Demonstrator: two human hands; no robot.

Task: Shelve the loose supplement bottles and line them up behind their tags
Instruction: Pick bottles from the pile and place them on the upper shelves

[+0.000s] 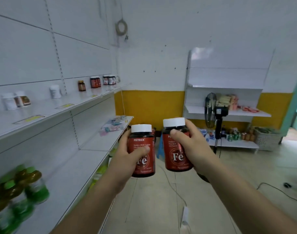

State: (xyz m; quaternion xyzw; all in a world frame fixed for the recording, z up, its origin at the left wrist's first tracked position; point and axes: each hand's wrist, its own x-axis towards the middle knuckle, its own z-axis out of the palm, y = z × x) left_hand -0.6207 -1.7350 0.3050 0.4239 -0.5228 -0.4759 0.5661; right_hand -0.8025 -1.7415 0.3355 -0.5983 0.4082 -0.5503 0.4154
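Note:
My left hand (127, 156) grips a red-labelled "Fe" bottle (143, 159) with a white cap, held upright in mid-air. My right hand (188, 146) holds a second matching Fe bottle (175, 154) just to its right, also upright. Both hang in the aisle, right of the white shelving (65, 110). On the upper shelf stand matching red Fe bottles (95, 82), a pair of red-and-white bottles (109, 79), a brown bottle (81, 85), a white bottle (55, 91) and white bottles (15, 100) at the left. Yellow tags (65, 106) lie along that shelf's front edge.
Green-capped amber bottles (21, 188) crowd the lower left shelf. Small packets (113, 125) lie on the middle shelf's far end. A standing fan (215, 112) and a second shelf unit (228, 114) with goods stand at the back right. Cables (178, 191) run across the floor.

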